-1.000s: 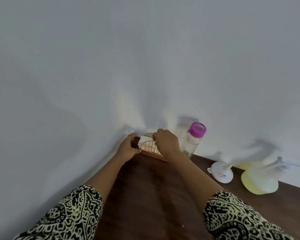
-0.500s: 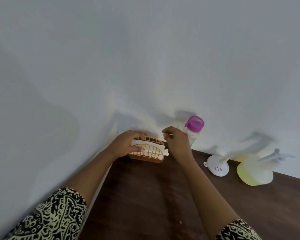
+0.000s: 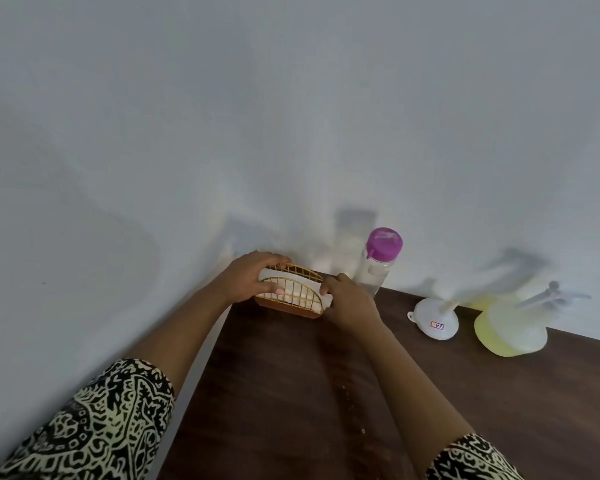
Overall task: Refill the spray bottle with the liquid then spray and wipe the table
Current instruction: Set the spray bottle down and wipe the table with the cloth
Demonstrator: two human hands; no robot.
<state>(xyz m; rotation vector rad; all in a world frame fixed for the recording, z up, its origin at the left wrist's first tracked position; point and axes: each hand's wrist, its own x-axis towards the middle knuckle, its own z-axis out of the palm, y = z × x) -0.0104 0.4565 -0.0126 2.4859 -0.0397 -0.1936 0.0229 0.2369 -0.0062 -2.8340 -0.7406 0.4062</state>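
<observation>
— From the head view, where are the edges and the open room?

— Your tabletop (image 3: 291, 410) is dark wood. Its back edge meets the pale wall (image 3: 291, 133), and its left edge runs under your left forearm. Everything stands along the back edge. The broad stretch in front of you is bare wood with a few pale specks (image 3: 343, 388), framed by your patterned sleeves (image 3: 84, 427).

— Any writing?

— Just a small red-bordered sticker (image 3: 437, 325) on the white funnel (image 3: 430, 311). Its marks are too small to read.

— And the containers?

— At the back left corner a gold wire holder (image 3: 302, 292) on a brown base has white tissues (image 3: 274, 274) standing in it. Just to its right a clear bottle (image 3: 376, 271) with a purple cap stands against the wall, clear liquid inside. The funnel sits farther right along the back edge. Beyond it is the spray bottle (image 3: 510, 330), well apart from both your hands. It is translucent, with yellow liquid low in it and a blurred trigger head.

— The hands?

— Your left hand (image 3: 246, 278) grips the holder's left end, fingers curled over the top wire and thumb on the front. Your right hand (image 3: 352, 301) is at the holder's right end, fingers curled, pinching the tissue edge that sticks out there.
</observation>
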